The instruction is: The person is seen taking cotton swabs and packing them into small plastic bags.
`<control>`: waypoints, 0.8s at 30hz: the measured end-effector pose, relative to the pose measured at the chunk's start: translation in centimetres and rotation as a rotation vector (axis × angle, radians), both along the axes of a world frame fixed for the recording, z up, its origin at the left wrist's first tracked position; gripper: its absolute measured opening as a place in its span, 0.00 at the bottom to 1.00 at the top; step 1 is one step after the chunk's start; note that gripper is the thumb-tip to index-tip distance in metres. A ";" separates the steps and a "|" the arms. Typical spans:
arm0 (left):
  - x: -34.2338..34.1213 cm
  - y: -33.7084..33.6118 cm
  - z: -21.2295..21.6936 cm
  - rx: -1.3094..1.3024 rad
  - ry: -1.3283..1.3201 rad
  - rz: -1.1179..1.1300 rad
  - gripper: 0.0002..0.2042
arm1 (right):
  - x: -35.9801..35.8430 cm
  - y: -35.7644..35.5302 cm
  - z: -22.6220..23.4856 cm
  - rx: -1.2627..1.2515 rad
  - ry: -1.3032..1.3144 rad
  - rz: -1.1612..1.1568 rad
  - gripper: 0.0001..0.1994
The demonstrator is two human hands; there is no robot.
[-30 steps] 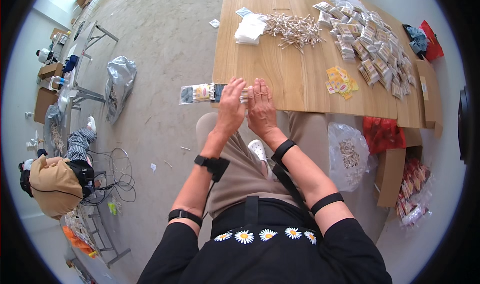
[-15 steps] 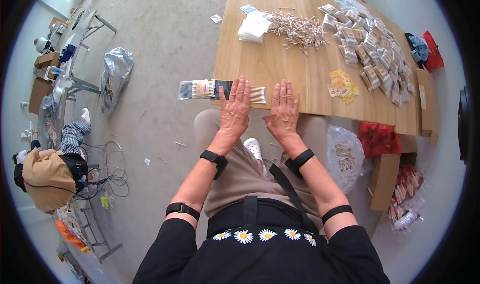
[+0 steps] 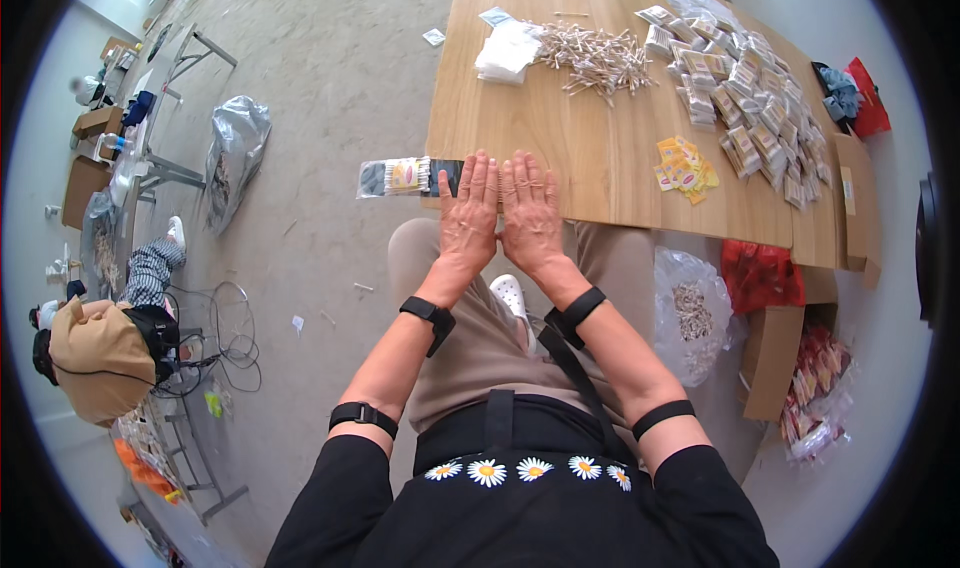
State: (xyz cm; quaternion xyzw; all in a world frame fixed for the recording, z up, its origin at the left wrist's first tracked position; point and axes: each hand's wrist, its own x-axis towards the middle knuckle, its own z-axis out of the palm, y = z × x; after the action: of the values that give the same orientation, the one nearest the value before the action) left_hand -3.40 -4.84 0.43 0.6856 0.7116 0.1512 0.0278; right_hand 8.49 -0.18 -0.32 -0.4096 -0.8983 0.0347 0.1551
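Both hands lie flat, palms down, side by side at the table's near edge. My left hand (image 3: 470,213) has its fingers stretched out over one end of a dark flat strip (image 3: 447,174). Close against it, my right hand (image 3: 531,213) also has straight fingers, and it covers the spot where a row of cotton swabs showed earlier; the swabs are hidden now. Left of my left hand, a clear bag (image 3: 373,178) juts past the table's left edge. At its right end sits a bundle of cotton swabs with a yellow-and-white card (image 3: 406,174).
On the wooden table (image 3: 560,133) are a loose heap of cotton swabs (image 3: 600,60), white bags (image 3: 507,53), yellow cards (image 3: 684,171) and many packed swab bundles (image 3: 745,93). A cardboard box (image 3: 770,358) stands below right. Another person (image 3: 105,358) is at far left.
My right hand has slid left until it meets my left hand, covering the swab row that lay between them. My left hand has stayed in place.
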 end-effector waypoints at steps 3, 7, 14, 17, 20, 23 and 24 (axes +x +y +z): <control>-0.4 -0.1 0.1 -0.029 0.114 -0.024 0.49 | 0.1 -0.3 -0.1 -0.059 -0.010 0.002 0.53; -1.0 -0.7 -0.2 -0.048 0.170 0.083 0.50 | 0.0 -0.4 0.4 -0.100 -0.045 0.031 0.51; -1.3 -0.6 -0.4 -0.007 0.130 0.073 0.49 | -0.8 -0.4 1.1 -0.094 0.000 0.038 0.47; -1.6 -0.6 0.2 -0.054 0.155 0.043 0.50 | -0.7 -0.2 0.8 -0.090 -0.012 0.045 0.45; -1.4 -1.3 1.7 0.029 0.031 0.033 0.45 | -0.4 0.0 0.2 -0.073 -0.019 0.056 0.45; -2.5 -3.3 2.5 0.168 -0.295 0.020 0.39 | -0.3 0.0 0.3 -0.053 -0.032 0.054 0.48; -2.7 -4.3 3.5 0.311 -0.261 0.064 0.28 | -0.3 -0.1 0.3 -0.052 -0.046 0.047 0.51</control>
State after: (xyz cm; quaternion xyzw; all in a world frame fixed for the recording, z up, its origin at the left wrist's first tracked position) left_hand -6.07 -9.16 3.91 0.6334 0.6914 0.3475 0.0085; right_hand 8.14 -0.24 -0.06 -0.3928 -0.9099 0.0523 0.1227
